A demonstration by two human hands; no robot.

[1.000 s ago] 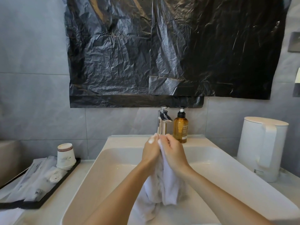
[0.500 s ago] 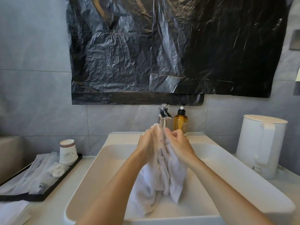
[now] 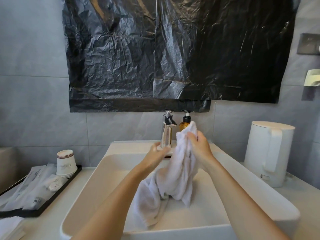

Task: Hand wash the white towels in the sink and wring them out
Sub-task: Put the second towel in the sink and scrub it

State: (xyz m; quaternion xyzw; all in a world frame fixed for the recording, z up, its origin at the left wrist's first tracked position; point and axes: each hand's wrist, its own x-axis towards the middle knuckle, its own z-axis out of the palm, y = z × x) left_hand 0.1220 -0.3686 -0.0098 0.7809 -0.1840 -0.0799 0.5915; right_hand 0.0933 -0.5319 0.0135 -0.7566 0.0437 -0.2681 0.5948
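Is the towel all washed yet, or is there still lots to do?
Not finished. Looks done: the white towel seems wet and limp, its tail lying in the sink. In hand: the right hand grips its top, raised beside the faucet; the left hand is off it. Left: it hangs loose, untwisted, so wringing remains.

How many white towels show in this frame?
2. One white terry towel hangs from the right hand into the white sink; a folded white towel lies cut off at the near-left counter corner. Others may be hidden.
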